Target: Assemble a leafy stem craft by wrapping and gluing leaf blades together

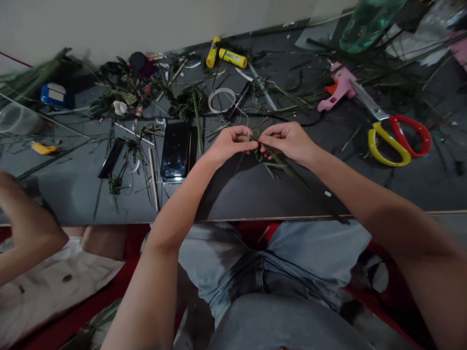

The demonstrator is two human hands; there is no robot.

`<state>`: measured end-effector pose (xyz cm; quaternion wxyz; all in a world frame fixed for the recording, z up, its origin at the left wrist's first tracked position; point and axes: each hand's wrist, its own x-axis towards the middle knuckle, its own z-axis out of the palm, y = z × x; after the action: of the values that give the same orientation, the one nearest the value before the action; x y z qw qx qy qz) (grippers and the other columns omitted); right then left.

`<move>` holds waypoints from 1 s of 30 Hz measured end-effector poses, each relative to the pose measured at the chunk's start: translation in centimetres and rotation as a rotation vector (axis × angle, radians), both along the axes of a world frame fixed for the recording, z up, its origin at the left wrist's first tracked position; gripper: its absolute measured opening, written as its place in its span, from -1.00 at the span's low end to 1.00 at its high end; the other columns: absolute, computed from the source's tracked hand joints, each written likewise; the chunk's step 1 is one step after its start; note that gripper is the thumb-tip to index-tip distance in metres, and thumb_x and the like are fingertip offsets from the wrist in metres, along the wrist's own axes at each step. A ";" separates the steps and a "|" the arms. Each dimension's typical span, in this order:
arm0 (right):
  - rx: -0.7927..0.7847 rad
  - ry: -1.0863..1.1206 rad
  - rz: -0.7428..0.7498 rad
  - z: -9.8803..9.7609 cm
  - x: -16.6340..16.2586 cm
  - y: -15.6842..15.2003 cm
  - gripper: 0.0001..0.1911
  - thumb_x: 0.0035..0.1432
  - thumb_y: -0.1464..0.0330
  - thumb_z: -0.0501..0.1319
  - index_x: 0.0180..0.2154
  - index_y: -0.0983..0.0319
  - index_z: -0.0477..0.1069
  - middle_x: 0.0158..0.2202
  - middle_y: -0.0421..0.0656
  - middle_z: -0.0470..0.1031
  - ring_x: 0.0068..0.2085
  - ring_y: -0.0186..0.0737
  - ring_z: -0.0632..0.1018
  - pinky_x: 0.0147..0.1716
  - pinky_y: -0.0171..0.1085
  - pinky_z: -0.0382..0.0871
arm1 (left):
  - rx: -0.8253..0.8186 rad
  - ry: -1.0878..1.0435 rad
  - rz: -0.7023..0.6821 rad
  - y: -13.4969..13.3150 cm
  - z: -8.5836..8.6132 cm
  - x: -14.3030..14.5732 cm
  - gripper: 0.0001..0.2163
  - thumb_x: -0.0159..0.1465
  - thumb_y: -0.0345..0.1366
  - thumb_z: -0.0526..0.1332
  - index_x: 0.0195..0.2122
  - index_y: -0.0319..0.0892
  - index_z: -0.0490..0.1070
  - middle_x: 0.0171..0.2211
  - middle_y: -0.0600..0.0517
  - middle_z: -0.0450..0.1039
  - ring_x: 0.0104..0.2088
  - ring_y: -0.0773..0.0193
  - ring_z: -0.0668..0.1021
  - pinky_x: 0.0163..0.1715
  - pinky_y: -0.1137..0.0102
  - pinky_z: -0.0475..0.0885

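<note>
Spreading out beyond both hands was a dark grey table [255, 194], matte and littered with cut stems, slivers of leaf and small scraps. A pale wall [146, 19] rose straight behind its far edge. Just left of the left hand [229, 143] lay a black phone [175, 150], face up. Farther ahead of that hand sat a coil of white wire [221, 99], and beyond it two yellow tubes [228, 56] lay near the wall. Well to the right of the right hand [288, 141] were scissors [397, 136] with one yellow and one red handle. A pink glue gun [337, 87] lay ahead of that hand, and a green bottle [368, 19] stood far beyond it. Another person's arm [25, 228] showed at the far left, well apart from the left hand. Below the table edge, blue jeans [255, 272] filled the lap.

The two hands met over the table with their fingertips nearly touching. Each was pinched shut on a leaf strip [292, 177]. The strip was narrow, flat and dark green. It seemed folded or knotted where the fingers gripped it, though the fold itself was hidden. Its free length ran from under the right hand toward the near table edge.
</note>
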<state>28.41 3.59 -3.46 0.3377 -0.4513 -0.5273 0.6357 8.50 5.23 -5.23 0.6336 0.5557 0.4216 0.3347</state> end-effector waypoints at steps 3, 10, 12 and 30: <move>0.044 -0.001 -0.005 0.4 0.4 0.7 -0.71 0.02 0.17 0.51 -0.41 0.23 0.54 -0.51 -0.22 0.54 -0.55 -0.38 0.53 -0.56 -0.40 0.43 | -0.011 -0.072 0.105 0.3 -0.8 0.2 -0.62 -0.16 -0.15 0.58 -0.38 -0.20 0.55 -0.48 0.11 0.57 -0.49 0.47 0.53 -0.39 0.52 0.48; 0.066 -0.071 0.133 -0.4 1.5 0.7 -0.64 0.02 0.12 0.49 -0.46 0.27 0.53 -0.63 -0.23 0.47 -0.68 -0.44 0.38 -0.74 -0.42 0.21 | 0.086 -0.066 0.040 0.3 -1.3 0.3 -0.61 -0.12 -0.07 0.58 -0.30 -0.17 0.69 -0.33 0.00 0.68 -0.44 0.42 0.58 -0.32 0.46 0.56; 0.077 -0.089 0.158 -0.6 1.4 0.6 -0.65 0.06 0.12 0.47 -0.46 0.27 0.54 -0.62 -0.23 0.48 -0.69 -0.47 0.35 -0.74 -0.43 0.20 | 0.105 -0.027 0.019 0.3 -1.1 0.3 -0.61 -0.10 -0.06 0.58 -0.28 -0.14 0.70 -0.36 0.02 0.68 -0.45 0.41 0.58 -0.33 0.46 0.56; 0.051 -0.071 0.192 -0.5 1.4 0.8 -0.69 0.01 0.17 0.48 -0.51 0.26 0.55 -0.60 -0.18 0.50 -0.63 -0.41 0.39 -0.72 -0.39 0.22 | 0.239 0.055 -0.118 0.6 -1.9 -0.3 -0.48 -0.03 0.12 0.50 -0.16 -0.15 0.69 -0.34 -0.04 0.70 -0.42 0.31 0.63 -0.31 0.40 0.60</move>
<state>29.78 4.38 -3.93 0.2676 -0.4122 -0.5959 0.6351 8.17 5.82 -7.15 0.5696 0.6601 0.3624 0.3295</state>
